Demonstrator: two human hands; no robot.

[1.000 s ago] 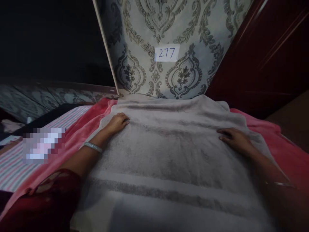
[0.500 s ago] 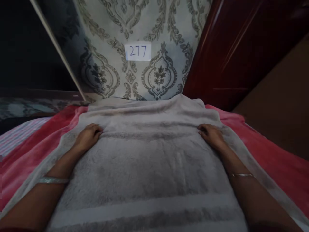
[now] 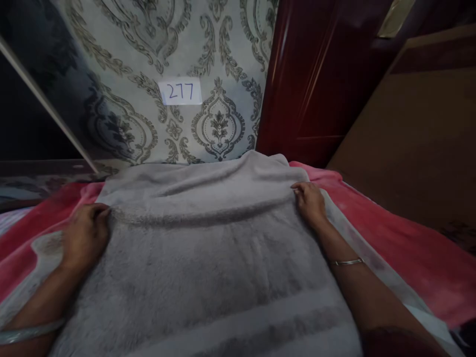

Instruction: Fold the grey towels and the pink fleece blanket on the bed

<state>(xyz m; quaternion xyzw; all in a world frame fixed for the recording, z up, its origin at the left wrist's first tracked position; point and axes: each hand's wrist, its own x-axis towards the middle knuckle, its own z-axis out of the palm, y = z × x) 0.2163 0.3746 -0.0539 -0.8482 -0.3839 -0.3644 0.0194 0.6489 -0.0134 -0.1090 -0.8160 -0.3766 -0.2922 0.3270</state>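
A grey towel (image 3: 208, 263) with paler bands near its front edge is spread out before me, its far part rumpled into folds. My left hand (image 3: 87, 230) pinches the towel at the left end of a raised fold, fingers and thumb closed. At the right end of that same fold, my right hand (image 3: 310, 202) grips the cloth between thumb and fingers. The fold runs stretched between both hands. Under the towel lies a red-pink blanket (image 3: 401, 248), showing on both sides.
Behind the towel rises a wall with patterned wallpaper (image 3: 145, 119), bearing a paper label (image 3: 181, 91) marked 277. A dark red door or panel (image 3: 308, 89) and a brown cardboard box (image 3: 416, 139) stand at the right. A dark screen-like panel (image 3: 26, 114) is at the left.
My view has turned rightward, so the wall and label sit further left. My hands are wider apart, and the fold between them is lifted and more taut.
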